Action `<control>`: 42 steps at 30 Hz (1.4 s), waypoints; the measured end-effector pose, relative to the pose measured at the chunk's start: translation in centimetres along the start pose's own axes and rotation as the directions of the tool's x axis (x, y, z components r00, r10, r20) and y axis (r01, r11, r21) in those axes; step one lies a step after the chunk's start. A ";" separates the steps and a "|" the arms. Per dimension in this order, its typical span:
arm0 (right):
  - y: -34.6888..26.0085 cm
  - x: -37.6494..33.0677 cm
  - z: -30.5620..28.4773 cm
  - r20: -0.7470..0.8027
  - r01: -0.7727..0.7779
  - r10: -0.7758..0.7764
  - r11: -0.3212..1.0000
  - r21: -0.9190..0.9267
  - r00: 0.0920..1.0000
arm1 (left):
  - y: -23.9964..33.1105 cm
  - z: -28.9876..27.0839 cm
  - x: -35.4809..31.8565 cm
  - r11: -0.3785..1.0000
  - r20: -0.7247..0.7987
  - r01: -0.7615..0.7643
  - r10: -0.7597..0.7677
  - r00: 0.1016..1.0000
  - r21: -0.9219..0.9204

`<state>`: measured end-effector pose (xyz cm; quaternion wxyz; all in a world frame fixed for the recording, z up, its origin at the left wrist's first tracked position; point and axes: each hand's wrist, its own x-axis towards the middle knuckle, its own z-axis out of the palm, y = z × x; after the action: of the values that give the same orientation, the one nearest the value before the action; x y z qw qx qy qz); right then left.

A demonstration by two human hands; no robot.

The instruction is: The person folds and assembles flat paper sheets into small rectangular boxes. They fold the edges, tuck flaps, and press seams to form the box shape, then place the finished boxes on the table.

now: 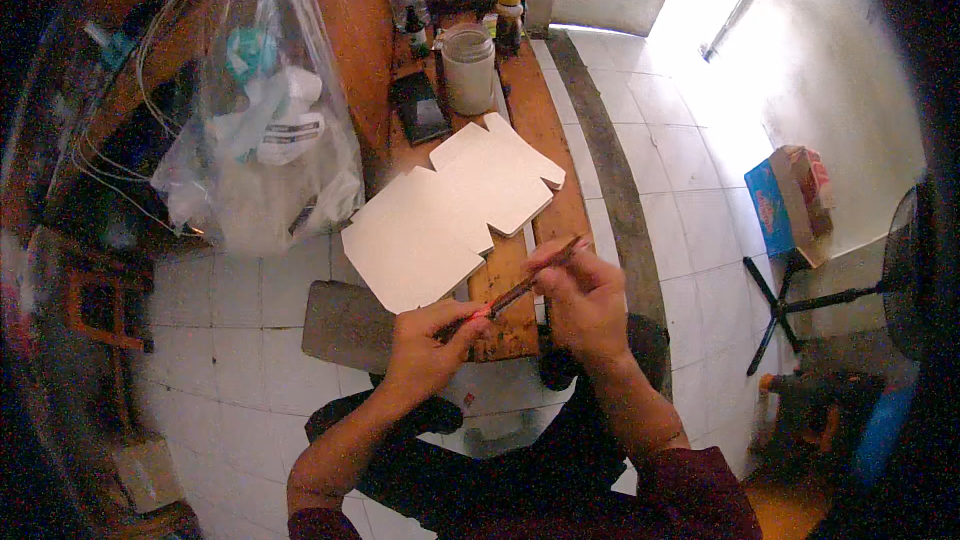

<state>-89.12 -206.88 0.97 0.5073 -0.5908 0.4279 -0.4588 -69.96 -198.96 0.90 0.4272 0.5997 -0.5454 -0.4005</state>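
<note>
Left hand (428, 345) and right hand (588, 308) are holding a stick (514, 294) in closed grips, already notched cards (428, 225) lying untouched on the tabletop (512, 330).

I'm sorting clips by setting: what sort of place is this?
Probably a small indoor workspace: a wooden bench, stacked pale cut-out sheets on it, and a white-tiled floor.

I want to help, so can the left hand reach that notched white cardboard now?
Probably yes: the left hand is beside the notched white cardboard, and nothing seems to stand between them, but it holds a slim dark stick.
</note>
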 end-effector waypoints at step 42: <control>-11.5 -3.2 -1.5 0.833 0.561 -0.207 0.815 -0.144 0.514 | 9.0 -2.4 -1.6 0.560 0.006 -0.815 0.824 0.566 -0.149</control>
<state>-90.81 -202.73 12.18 0.3931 -0.9004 0.0988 -0.1582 -70.63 -197.52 10.23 0.5813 0.2332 -0.7499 -0.2129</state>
